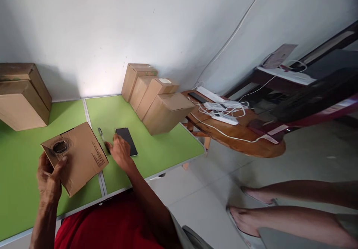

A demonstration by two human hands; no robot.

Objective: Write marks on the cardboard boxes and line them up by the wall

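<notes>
My left hand (50, 178) grips a brown cardboard box (81, 155) by its left side, thumb on top and fingers beneath. The box is tilted over the green table; its upper face shows a dark oval mark or hole and rows of small print. My right hand (121, 152) reaches over the table just right of the box, thumb and forefinger apart. Its thumb is at the lower end of a pen (101, 134), and whether it touches the pen I cannot tell. A dark phone (129, 141) lies partly behind that hand.
Several cardboard boxes (167, 111) stand at the back right of the green table (165, 155), others (22, 100) at the back left. A wooden side table (240, 137) bears power strips and tangled white cables (223, 109). Another person's legs (293, 211) are at the right.
</notes>
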